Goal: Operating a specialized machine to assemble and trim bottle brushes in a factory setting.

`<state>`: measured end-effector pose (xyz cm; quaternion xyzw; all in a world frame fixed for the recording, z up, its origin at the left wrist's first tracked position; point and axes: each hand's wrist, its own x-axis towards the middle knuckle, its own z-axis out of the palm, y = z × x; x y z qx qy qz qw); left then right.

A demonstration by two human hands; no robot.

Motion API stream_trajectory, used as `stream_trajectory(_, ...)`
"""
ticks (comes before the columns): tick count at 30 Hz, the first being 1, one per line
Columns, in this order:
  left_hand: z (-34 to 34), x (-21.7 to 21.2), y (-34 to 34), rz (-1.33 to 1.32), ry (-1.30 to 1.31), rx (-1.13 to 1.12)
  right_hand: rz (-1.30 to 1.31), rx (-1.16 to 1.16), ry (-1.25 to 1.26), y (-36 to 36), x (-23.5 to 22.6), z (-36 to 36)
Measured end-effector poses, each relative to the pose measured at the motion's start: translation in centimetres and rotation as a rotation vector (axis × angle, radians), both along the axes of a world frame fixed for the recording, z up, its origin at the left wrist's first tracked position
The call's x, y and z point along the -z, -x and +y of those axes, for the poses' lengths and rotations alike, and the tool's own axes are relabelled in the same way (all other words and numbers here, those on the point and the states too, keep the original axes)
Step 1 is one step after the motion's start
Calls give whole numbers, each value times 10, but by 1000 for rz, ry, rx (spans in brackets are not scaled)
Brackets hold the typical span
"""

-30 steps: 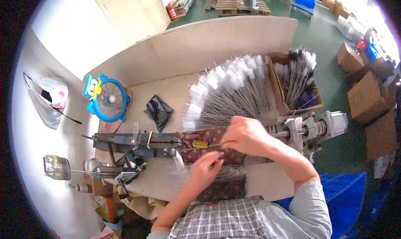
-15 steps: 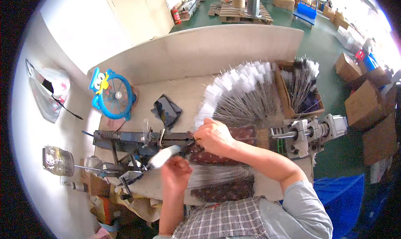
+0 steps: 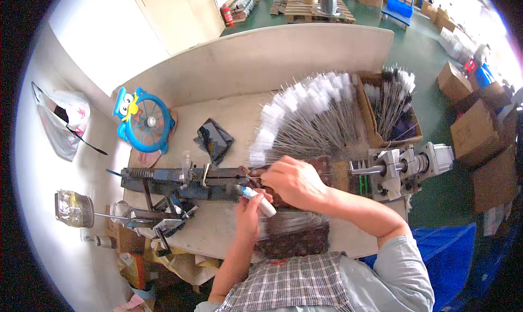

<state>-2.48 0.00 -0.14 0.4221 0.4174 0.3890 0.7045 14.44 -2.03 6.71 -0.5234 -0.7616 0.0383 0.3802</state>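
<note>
Bench (image 3: 351, 233) is the largest thing, and it carries the others. From the hands toward 1 o'clock lies a wide fan of thin stems (image 3: 310, 121) with white heads turned outward. I judge them light and springy, the heads soft, so one should take hold by the stems. Toward 9 o'clock stretches a dark metal fixture (image 3: 212, 191), probably heavy and stiff. Over its right end is the right hand (image 3: 294, 182), at about 1 o'clock from the left hand. Its fingers are bent, but their tips are hidden, so I cannot tell if this grip is clamped on something. The left hand (image 3: 248, 216) has its grip closed on a white cylinder (image 3: 266, 206), which lies below the right hand, at its 7 o'clock, and points toward 4 o'clock. Whether it is joined to the fixture, I cannot tell. It seems stiff, smooth and not fragile, maybe a little slippery; the thick middle should give the surest hold. Smallest is its blue band (image 3: 249, 192), near the 10 o'clock end.
</note>
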Motion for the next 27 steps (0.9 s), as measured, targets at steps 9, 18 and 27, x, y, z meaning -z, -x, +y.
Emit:
stream_trajectory(9, 11, 18, 13, 578, -415, 152, -153, 143, 102, 10, 80, 8)
stream_trajectory(18, 31, 53, 138, 25, 288, -473, -97, -51, 377, -9, 64, -14)
stream_trajectory(27, 39, 53, 189, -197, 311, -585, -51, -87, 330, -4, 62, -16)
